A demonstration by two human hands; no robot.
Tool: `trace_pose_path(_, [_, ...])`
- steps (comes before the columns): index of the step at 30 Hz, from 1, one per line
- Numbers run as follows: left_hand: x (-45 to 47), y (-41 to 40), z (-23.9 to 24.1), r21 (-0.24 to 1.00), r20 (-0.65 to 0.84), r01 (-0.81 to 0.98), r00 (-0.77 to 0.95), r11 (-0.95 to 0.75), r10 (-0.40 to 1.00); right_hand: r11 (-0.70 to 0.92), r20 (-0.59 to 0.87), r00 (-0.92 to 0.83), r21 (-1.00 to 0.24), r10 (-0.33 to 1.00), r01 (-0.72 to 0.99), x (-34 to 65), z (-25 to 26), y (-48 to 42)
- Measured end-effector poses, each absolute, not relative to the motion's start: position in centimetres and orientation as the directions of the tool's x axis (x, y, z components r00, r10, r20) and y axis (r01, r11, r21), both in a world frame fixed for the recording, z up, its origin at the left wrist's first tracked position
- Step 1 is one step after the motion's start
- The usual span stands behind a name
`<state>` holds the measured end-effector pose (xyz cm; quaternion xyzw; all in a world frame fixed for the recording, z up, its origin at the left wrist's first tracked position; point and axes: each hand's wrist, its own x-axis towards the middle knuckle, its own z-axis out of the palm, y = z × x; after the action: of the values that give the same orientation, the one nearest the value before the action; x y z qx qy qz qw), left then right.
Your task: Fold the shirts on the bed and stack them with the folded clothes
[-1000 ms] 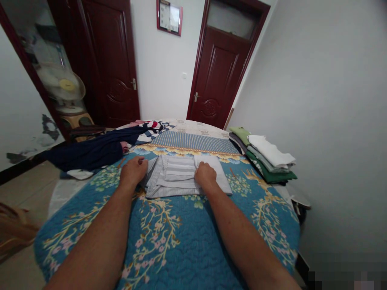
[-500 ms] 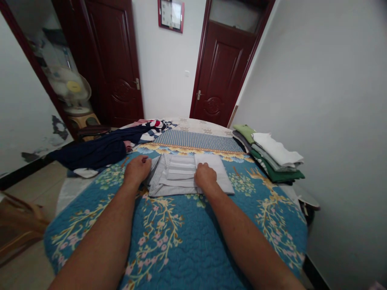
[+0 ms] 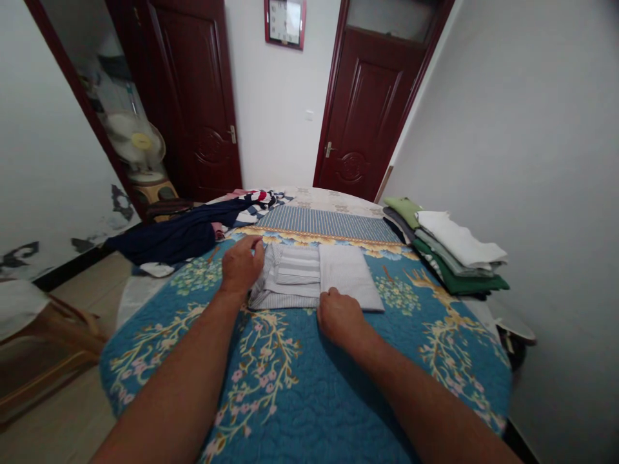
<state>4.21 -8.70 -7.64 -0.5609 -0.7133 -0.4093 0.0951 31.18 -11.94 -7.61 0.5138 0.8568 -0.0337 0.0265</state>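
Observation:
A light grey, finely striped shirt [image 3: 297, 293] lies partly folded on the blue quilted cover in front of me. Its right part [image 3: 351, 277] is turned inward as a plain pale flap, whose edge runs down the middle. My left hand [image 3: 242, 265] is at the shirt's left edge, fingers curled round the cloth there; the fingertips are partly hidden. At the near end of the flap's edge, my right hand [image 3: 341, 316] has its fingers closed on the fabric.
On the right stands a stack of folded clothes [image 3: 454, 248], white on top with green below. A loose heap of clothes [image 3: 178, 231], mostly navy, lies at the left edge. A wooden chair [image 3: 58, 328] is beside the floral quilted cover [image 3: 290, 399].
My right hand has moved down the flap's edge, from its middle to the near end. My left hand has shifted slightly up along the shirt's left side. The view has turned slightly left.

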Motion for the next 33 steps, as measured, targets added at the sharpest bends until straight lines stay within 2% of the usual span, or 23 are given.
trace_pose_path(5, [10.6, -9.0, -9.3, 0.353, 0.6, 0.888, 0.027, -0.295, 0.8, 0.578, -0.068, -0.619, -0.288, 0.783, 0.763, 34.7, -5.4, -11.1])
trace_pose_path(8, [14.6, -9.9, -10.6, 0.277, 0.527, 0.837, 0.277, -0.471, 0.803, 0.517, 0.069, -0.522, -0.301, 0.85, 0.802, 37.3, -4.4, -7.8])
trace_pose_path(11, [17.0, -10.8, -11.5, 0.212, 0.384, 0.839, 0.399, -0.5, 0.833, 0.461, 0.245, -0.405, -0.252, 0.881, 0.851, 39.0, -5.1, -4.2])
trace_pose_path(14, [17.5, -11.3, -12.0, 0.181, 0.234, 0.864, 0.425, -0.469, 0.874, 0.492, 0.289, -0.427, -0.21, 0.857, 0.845, 39.3, -7.3, -1.6])
trace_pose_path(18, [17.3, -11.3, -12.1, 0.18, 0.147, 0.881, 0.415, -0.437, 0.898, 0.461, 0.147, -0.44, -0.185, 0.886, 0.868, 38.4, -10.7, 0.5])
trace_pose_path(23, [17.6, -11.3, -11.6, 0.179, 0.086, 0.9, 0.388, -0.397, 0.918, 0.371, 0.023, -0.374, -0.198, 0.927, 0.907, 38.0, -12.8, 3.1])
trace_pose_path(33, [17.3, -11.5, -10.6, 0.208, 0.055, 0.888, 0.408, -0.41, 0.912, 0.298, 0.052, -0.293, -0.202, 0.955, 0.933, 37.4, -14.0, 9.5])
